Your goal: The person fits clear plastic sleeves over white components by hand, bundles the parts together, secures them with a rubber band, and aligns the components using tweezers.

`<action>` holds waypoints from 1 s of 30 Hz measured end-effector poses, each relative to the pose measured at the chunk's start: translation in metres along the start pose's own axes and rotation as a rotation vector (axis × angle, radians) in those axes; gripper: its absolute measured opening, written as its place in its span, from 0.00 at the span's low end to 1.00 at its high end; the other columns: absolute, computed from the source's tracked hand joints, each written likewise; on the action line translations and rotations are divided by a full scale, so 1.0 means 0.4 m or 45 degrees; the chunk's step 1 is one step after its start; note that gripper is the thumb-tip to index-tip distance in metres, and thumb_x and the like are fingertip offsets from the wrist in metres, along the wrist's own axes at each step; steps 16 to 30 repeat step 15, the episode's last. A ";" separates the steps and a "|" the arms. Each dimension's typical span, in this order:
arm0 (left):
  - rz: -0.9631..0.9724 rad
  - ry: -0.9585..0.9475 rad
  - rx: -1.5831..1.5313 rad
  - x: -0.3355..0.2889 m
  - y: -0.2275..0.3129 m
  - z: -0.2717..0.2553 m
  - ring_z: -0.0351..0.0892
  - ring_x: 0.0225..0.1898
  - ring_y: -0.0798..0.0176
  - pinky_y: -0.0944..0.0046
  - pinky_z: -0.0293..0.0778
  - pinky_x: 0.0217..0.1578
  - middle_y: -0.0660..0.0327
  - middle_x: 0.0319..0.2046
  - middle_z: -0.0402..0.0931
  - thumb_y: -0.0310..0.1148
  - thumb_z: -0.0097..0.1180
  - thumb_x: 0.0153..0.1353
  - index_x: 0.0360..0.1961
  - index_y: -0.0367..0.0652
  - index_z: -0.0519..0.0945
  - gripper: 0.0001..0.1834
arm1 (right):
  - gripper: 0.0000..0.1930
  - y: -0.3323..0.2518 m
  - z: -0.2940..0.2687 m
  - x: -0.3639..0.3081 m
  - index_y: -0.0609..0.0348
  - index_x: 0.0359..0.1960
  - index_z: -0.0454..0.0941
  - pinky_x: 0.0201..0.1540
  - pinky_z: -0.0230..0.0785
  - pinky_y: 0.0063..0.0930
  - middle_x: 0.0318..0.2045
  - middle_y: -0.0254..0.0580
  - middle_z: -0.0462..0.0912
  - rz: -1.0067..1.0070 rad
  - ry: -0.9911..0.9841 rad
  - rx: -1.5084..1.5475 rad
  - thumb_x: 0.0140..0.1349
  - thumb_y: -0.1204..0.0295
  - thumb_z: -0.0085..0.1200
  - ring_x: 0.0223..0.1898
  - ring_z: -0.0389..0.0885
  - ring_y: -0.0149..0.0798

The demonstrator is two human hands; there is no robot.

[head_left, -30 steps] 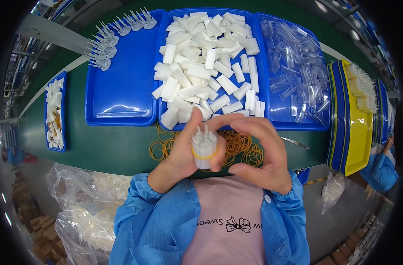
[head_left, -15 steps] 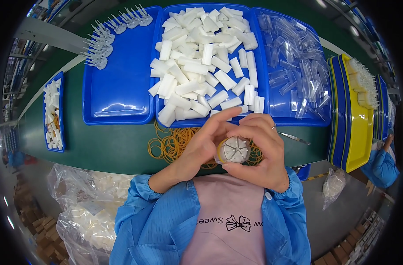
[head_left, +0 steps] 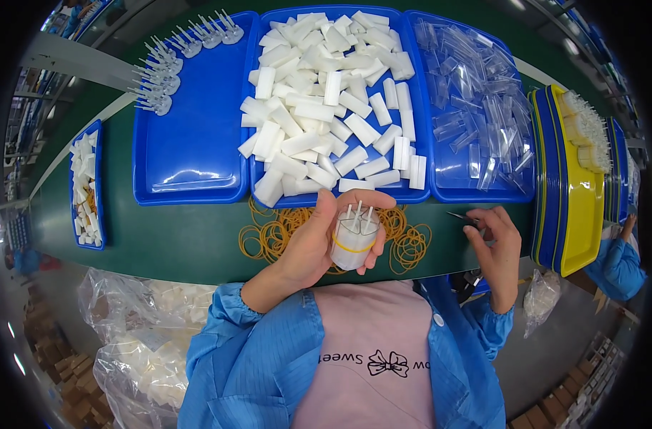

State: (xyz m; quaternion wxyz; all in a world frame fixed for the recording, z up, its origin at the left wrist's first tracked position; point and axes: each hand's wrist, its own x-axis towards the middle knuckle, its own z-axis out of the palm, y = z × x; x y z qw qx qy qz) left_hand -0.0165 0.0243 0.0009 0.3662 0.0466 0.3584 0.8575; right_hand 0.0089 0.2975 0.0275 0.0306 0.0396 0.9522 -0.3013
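Note:
My left hand [head_left: 313,239] is closed around a rounded bundle of white foam blocks [head_left: 349,256], upright in front of my chest. A yellow rubber band [head_left: 352,249] circles it, clear plastic pieces show between the blocks, and several thin white pins [head_left: 359,211] stick up from its top. To the right, my right hand [head_left: 496,247] pinches a slim pair of tweezers [head_left: 463,217] at the table's front; its pointed end faces left and the fingers cover the rest. Loose yellow rubber bands [head_left: 272,232] lie behind and beside my left hand.
Three blue trays stand behind my hands: the left one [head_left: 190,143] with white pinned parts [head_left: 161,75] along its rim, the middle with white foam blocks [head_left: 311,111], the right with clear plastic pieces [head_left: 483,107]. Stacked trays [head_left: 583,229] rise at right; a small blue tray [head_left: 100,193] lies left.
My right hand has let go of the bundle and moved right onto the tweezers. My left hand now holds the bundle alone, tipped more upright, its pins pointing up.

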 end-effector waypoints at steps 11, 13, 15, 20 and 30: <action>0.151 0.011 -0.002 -0.005 0.034 0.016 0.70 0.43 0.65 0.68 0.68 0.43 0.58 0.42 0.68 0.36 0.60 0.50 0.63 0.42 0.54 0.41 | 0.16 0.004 -0.016 -0.055 0.60 0.44 0.71 0.30 0.63 0.17 0.22 0.30 0.71 0.089 -0.016 0.560 0.52 0.78 0.56 0.24 0.69 0.23; 0.062 0.190 0.223 -0.008 0.047 0.023 0.71 0.42 0.65 0.67 0.68 0.44 0.58 0.42 0.68 0.39 0.61 0.50 0.63 0.43 0.54 0.42 | 0.30 -0.026 -0.024 -0.054 0.62 0.59 0.62 0.32 0.63 0.15 0.21 0.31 0.72 0.041 0.121 0.863 0.52 0.75 0.57 0.25 0.70 0.23; -0.014 0.209 0.299 -0.010 0.052 0.021 0.69 0.46 0.63 0.64 0.67 0.47 0.57 0.43 0.67 0.40 0.62 0.50 0.64 0.44 0.52 0.44 | 0.41 -0.016 -0.029 -0.053 0.60 0.65 0.50 0.37 0.66 0.19 0.22 0.32 0.75 0.164 0.195 0.722 0.52 0.71 0.60 0.27 0.74 0.27; -0.014 0.209 0.299 -0.010 0.052 0.021 0.69 0.46 0.63 0.64 0.67 0.47 0.57 0.43 0.67 0.40 0.62 0.50 0.64 0.44 0.52 0.44 | 0.41 -0.016 -0.029 -0.053 0.60 0.65 0.50 0.37 0.66 0.19 0.22 0.32 0.75 0.164 0.195 0.722 0.52 0.71 0.60 0.27 0.74 0.27; -0.014 0.209 0.299 -0.010 0.052 0.021 0.69 0.46 0.63 0.64 0.67 0.47 0.57 0.43 0.67 0.40 0.62 0.50 0.64 0.44 0.52 0.44 | 0.41 -0.016 -0.029 -0.053 0.60 0.65 0.50 0.37 0.66 0.19 0.22 0.32 0.75 0.164 0.195 0.722 0.52 0.71 0.60 0.27 0.74 0.27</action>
